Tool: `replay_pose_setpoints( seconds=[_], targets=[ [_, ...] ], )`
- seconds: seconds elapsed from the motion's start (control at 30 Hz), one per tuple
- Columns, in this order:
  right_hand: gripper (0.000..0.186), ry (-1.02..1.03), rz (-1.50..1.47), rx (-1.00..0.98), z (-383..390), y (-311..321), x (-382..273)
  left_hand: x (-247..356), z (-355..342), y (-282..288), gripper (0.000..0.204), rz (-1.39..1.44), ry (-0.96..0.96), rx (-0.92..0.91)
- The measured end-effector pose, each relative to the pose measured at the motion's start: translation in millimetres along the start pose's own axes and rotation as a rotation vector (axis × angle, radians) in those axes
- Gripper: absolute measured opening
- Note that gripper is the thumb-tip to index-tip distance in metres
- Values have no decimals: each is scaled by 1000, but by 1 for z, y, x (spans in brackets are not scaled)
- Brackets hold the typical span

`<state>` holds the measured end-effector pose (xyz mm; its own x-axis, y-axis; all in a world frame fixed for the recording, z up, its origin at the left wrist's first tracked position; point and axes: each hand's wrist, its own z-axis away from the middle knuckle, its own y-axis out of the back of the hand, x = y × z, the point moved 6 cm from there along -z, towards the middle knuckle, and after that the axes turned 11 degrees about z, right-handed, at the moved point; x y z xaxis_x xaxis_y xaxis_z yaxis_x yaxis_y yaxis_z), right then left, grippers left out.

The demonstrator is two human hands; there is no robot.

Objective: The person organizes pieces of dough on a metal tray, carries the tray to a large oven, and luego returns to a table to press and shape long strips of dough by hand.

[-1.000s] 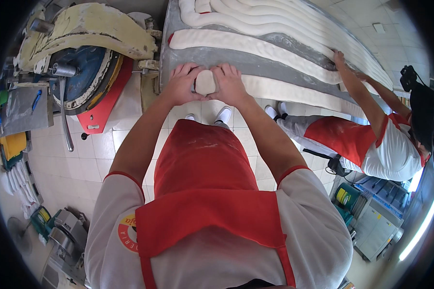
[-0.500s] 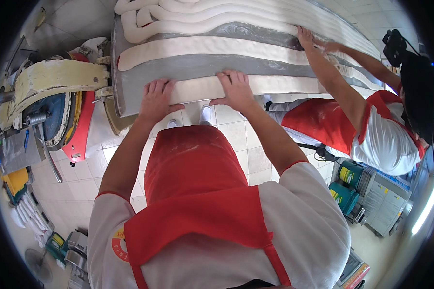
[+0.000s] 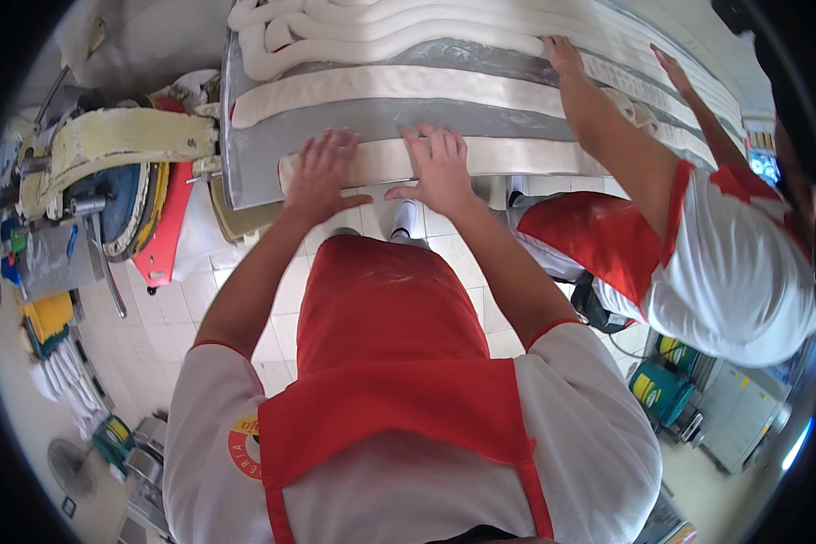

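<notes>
A long flattened rope of pale dough [image 3: 517,156] lies along the near edge of the metal table [image 3: 254,186]. My left hand [image 3: 322,177] is over its left end, fingers spread and slightly blurred; whether it presses the dough I cannot tell. A little to the right, my right hand [image 3: 440,163] rests across the same rope with its fingers spread and thumb out at the near side. A bit of red shows at the rope's left tip. Behind it lies a second dough rope [image 3: 390,83], and beyond that several more wind in loops.
To my right a co-worker [image 3: 734,272] in a red apron leans over the table, one hand [image 3: 567,54] at a far rope. On the left stands a worn cream-painted machine [image 3: 127,140] with a metal lever. Grey and green equipment [image 3: 657,390] stands behind at right.
My left hand has shifted right along the rope, uncovering its left tip. My right hand stays spread on the dough. The co-worker's hands have moved apart, and the view has swung slightly.
</notes>
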<state>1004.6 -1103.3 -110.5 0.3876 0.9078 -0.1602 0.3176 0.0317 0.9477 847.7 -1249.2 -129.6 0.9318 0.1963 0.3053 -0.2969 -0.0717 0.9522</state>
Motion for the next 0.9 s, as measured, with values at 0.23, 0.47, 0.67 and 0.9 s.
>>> replay_pose_setpoints(
  seconds=[0.23,0.47,0.67,0.9],
  targets=[
    [95,-393,19,21,158,41,-12,51,-8,-12,120,62,-84,-164],
    [72,-1234,105,-107,447,60,-60,41,12,-25,110,157,-169,-57],
    [70,-2018,100,-337,666,53,-177,109,52,-4,98,356,-348,79],
    [65,-2191,-65,-243,752,47,-190,302,122,-46,94,547,-759,-77]
  ],
)
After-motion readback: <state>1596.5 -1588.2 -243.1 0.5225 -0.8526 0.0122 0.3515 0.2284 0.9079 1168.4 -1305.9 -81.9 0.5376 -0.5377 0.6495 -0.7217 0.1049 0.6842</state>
